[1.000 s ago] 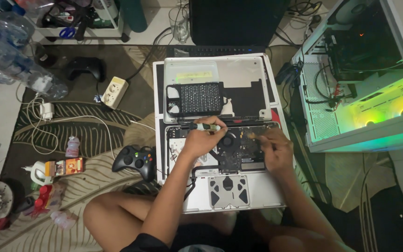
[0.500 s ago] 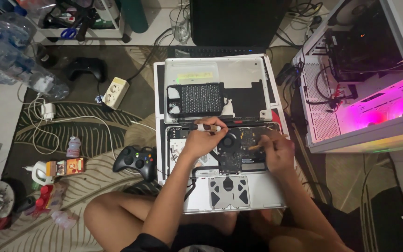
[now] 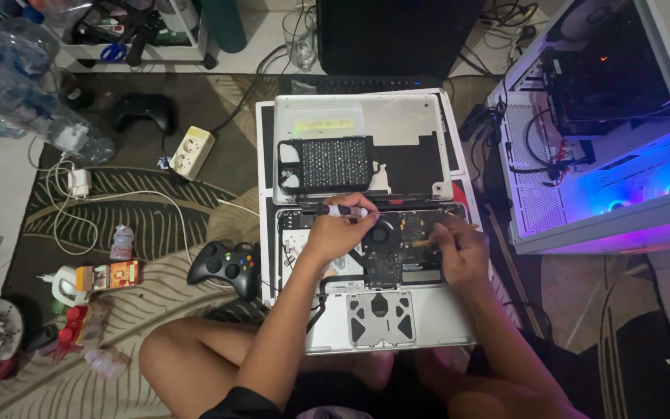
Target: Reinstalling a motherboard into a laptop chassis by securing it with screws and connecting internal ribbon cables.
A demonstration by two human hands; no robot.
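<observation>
Left hand (image 3: 333, 233) first: I have it closed around a small screwdriver (image 3: 340, 209), gripped near the handle so the shaft lies roughly level along the top edge of the opened laptop (image 3: 374, 326), which sits on the floor rug between my knees. My right hand (image 3: 463, 252) is curled around a thin stick-like tool (image 3: 447, 231) (a pick or spudger, I cannot tell which), its tip pointing left toward the round fan (image 3: 382, 233) and the dark board beside it.

To do this well, I judge the tip should stay square in the screw head before any turn, with light downward pressure, since these small screws strip easily. The right hand is best kept resting on the chassis as a brace, so the thin tool touches only what it must. The removed bottom cover (image 3: 397, 116) lies just behind the laptop with a black perforated part (image 3: 333, 163) resting on it. A black game controller (image 3: 225, 264) sits near my left elbow; a careless nudge there could jog the arm.
</observation>
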